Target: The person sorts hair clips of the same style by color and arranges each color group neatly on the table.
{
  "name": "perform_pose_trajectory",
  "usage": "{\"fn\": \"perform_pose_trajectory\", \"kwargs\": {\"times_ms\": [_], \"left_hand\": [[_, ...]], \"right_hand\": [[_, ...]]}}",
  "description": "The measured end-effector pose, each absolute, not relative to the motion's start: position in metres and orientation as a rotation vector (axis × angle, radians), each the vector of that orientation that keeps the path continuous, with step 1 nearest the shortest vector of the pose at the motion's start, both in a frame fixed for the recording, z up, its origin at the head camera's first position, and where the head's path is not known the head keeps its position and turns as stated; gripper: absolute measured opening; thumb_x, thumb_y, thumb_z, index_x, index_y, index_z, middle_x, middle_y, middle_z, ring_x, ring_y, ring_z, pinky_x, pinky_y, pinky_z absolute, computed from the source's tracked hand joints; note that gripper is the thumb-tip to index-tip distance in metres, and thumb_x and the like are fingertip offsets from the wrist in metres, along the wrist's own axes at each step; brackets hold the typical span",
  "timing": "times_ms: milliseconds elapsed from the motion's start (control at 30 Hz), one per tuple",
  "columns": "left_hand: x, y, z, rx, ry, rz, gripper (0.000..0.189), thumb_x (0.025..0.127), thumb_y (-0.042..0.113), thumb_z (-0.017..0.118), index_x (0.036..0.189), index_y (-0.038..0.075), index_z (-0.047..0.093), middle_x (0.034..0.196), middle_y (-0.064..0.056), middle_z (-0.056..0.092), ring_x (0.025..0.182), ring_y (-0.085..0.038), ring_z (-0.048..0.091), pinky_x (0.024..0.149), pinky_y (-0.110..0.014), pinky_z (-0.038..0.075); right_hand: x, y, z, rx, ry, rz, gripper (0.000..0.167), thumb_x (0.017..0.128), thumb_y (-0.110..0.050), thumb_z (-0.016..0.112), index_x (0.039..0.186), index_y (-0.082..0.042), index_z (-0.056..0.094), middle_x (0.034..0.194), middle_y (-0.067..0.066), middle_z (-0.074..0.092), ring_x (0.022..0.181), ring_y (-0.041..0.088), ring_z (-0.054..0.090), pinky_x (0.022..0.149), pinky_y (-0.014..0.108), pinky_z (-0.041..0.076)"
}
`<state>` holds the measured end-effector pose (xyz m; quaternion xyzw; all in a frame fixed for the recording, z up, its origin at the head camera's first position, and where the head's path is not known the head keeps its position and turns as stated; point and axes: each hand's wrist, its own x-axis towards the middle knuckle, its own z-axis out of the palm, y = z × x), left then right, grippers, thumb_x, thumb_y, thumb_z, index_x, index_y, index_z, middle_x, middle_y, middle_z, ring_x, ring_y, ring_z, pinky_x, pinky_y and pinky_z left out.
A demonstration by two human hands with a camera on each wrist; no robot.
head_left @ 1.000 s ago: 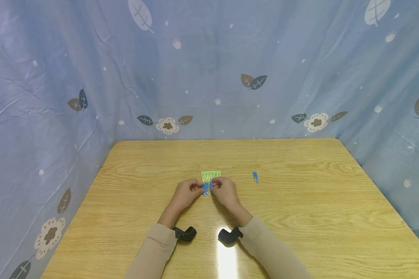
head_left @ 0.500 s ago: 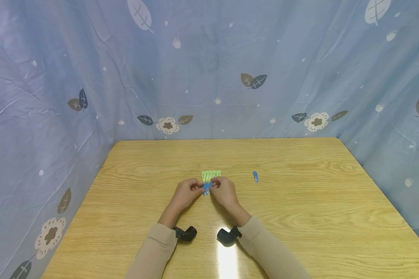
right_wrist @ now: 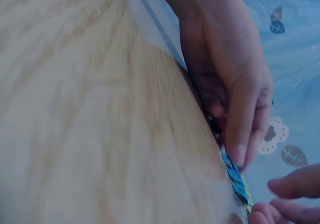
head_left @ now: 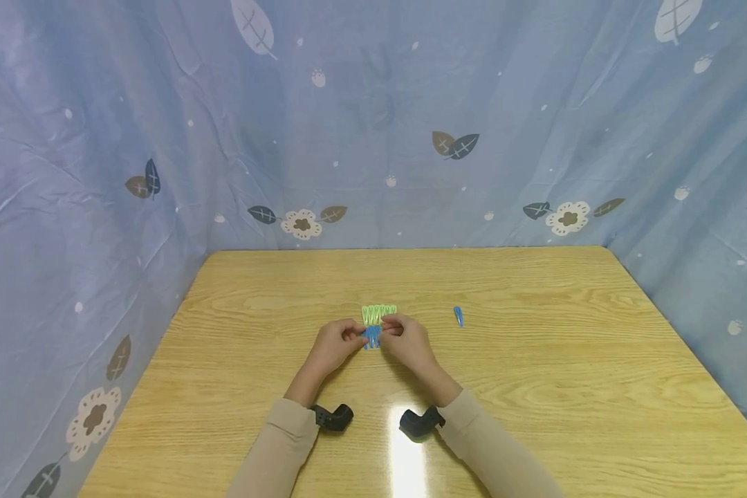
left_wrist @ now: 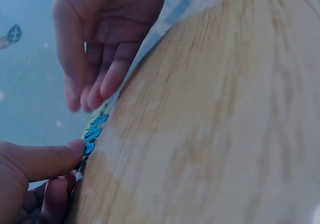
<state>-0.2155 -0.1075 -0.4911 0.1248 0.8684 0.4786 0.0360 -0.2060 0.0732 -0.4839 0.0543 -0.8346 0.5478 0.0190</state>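
Observation:
Several blue snap hair clips [head_left: 373, 337] lie side by side on the table, just below a row of light green hair clips [head_left: 373, 315]. My left hand [head_left: 333, 344] holds the leftmost blue clip between thumb and index finger, covering part of it. In the left wrist view its thumb [left_wrist: 60, 159] presses right at the end of the blue row [left_wrist: 94, 131]. At the row's other end is my right hand [head_left: 409, 342], fingers relaxed and apart; the right wrist view shows this hand [right_wrist: 295, 194] with nothing between its fingertips.
One more blue hair clip [head_left: 458, 316] lies by itself to the right on the wooden table [head_left: 566, 360]. A blue patterned curtain [head_left: 373, 138] hangs behind the table and along its sides. Both wrists carry black camera mounts [head_left: 334, 418].
The right hand has slid its blue clip leftward against the others, let go of it and drawn slightly right. The left hand has stayed at the row's left end.

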Motion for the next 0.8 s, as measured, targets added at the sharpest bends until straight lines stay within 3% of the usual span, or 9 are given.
{"fn": "perform_pose_trajectory", "kwargs": {"times_ms": [400, 633, 800], "left_hand": [[-0.215, -0.108, -0.489, 0.368, 2.649, 1.479, 0.014, 0.085, 0.012, 0.072, 0.098, 0.006, 0.072, 0.073, 0.002, 0.056, 0.066, -0.013, 0.049, 0.058, -0.025, 0.042], [-0.214, -0.107, -0.491, 0.366, 2.651, 1.483, 0.014, 0.085, 0.013, 0.072, 0.098, 0.007, 0.072, 0.075, 0.002, 0.057, 0.068, -0.014, 0.050, 0.060, -0.026, 0.044], [-0.214, -0.108, -0.492, 0.367, 2.649, 1.487, 0.014, 0.086, 0.014, 0.072, 0.098, 0.007, 0.072, 0.076, 0.001, 0.058, 0.069, -0.014, 0.051, 0.061, -0.027, 0.045]], "right_hand": [[-0.202, 0.106, -0.479, 0.235, -2.497, 1.952, 0.038, 0.087, -0.004, 0.068, 0.122, 0.007, 0.058, 0.114, 0.020, 0.064, 0.107, 0.032, 0.061, 0.088, 0.031, 0.050], [-0.189, 0.131, -0.446, 0.279, -2.547, 1.919, 0.043, 0.090, -0.002, 0.063, 0.127, 0.015, 0.049, 0.124, 0.031, 0.054, 0.115, 0.041, 0.054, 0.096, 0.042, 0.045], [-0.202, 0.161, -0.467, 0.223, -2.534, 1.822, 0.044, 0.091, -0.007, 0.065, 0.128, 0.011, 0.050, 0.126, 0.027, 0.054, 0.116, 0.038, 0.054, 0.097, 0.040, 0.044]]}}
